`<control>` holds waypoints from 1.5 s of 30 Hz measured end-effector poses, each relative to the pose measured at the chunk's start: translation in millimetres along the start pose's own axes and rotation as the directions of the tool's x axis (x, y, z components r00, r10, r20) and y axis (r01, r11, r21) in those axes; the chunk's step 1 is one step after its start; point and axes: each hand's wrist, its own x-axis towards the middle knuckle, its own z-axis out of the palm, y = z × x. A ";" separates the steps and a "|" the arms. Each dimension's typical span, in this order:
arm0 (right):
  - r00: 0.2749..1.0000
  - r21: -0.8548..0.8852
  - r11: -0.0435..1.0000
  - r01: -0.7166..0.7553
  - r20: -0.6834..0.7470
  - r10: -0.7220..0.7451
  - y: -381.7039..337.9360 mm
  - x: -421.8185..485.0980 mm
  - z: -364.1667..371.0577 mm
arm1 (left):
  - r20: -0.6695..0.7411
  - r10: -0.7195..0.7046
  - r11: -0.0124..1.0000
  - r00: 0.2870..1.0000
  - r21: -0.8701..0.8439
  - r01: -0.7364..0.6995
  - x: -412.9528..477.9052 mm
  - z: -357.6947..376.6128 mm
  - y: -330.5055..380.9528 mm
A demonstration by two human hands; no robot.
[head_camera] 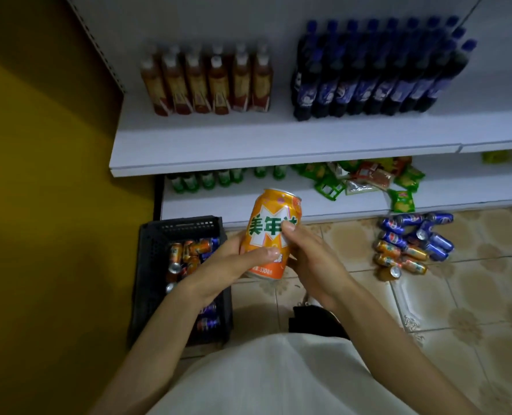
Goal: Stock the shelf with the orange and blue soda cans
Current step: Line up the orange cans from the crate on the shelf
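Holding orange can (271, 235) upright between left hand (233, 259) and right hand (308, 253), fingers curled round it, above black crate (150, 265); probably turning label forward before shelving. Shelf (278, 139) front strip bare; loose cans (413, 244) heaped on floor.

green bottles (206, 179) half hidden under shelf (278, 142), crate cans (188, 253), perhaps more, behind forearm (170, 319)

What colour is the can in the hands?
The can is orange, seen best in the head view.
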 end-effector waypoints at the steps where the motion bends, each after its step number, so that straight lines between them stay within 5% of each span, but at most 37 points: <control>1: 1.000 -0.007 1.000 -0.002 0.017 0.002 -9.2 4.6 -8.8 | -0.016 0.015 1.000 1.000 -0.001 -0.015 9.0 5.7 6.3; 11: 0.974 -0.168 0.967 0.191 0.151 -0.166 -181.3 47.4 -113.0 | -0.094 0.364 0.931 0.927 0.024 -0.363 116.0 92.3 136.7; 16: 0.894 -0.300 0.852 0.429 0.276 -0.353 -289.9 55.7 -115.2 | -0.096 0.625 0.778 0.775 0.151 -0.609 141.0 98.6 228.1; 22: 0.806 -0.357 0.723 0.592 0.287 -0.518 -366.3 99.0 -83.0 | -0.081 0.779 0.603 0.622 0.366 -0.709 167.5 61.2 319.1; 26: 0.738 -0.422 0.625 0.657 0.194 -0.646 -394.4 147.7 -71.8 | -0.076 0.815 0.500 0.574 0.593 -0.632 201.7 31.2 353.9; 28: 0.749 -0.430 0.644 0.632 0.126 -0.651 -407.5 179.1 -73.1 | -0.089 0.820 0.396 0.566 0.802 -0.448 225.4 13.2 359.9; 31: 0.785 -0.434 0.702 0.565 0.020 -0.619 -429.7 230.4 -83.6 | -0.021 0.700 0.191 0.714 0.969 -0.158 254.9 -13.8 361.4; 34: 0.789 -0.470 0.717 0.515 -0.068 -0.611 -449.7 280.2 -92.8 | 0.118 0.625 -0.023 0.772 0.991 -0.133 271.1 -31.8 363.5; 38: 0.821 -0.491 0.764 0.419 -0.155 -0.550 -467.5 339.4 -101.5 | 0.167 0.636 -0.075 0.753 0.985 -0.155 275.1 -34.2 362.7; 45: 0.783 -0.532 0.686 0.496 -0.067 -0.618 -495.0 389.5 -101.2 | 0.202 0.692 -0.111 0.693 0.978 -0.174 275.8 -35.6 359.7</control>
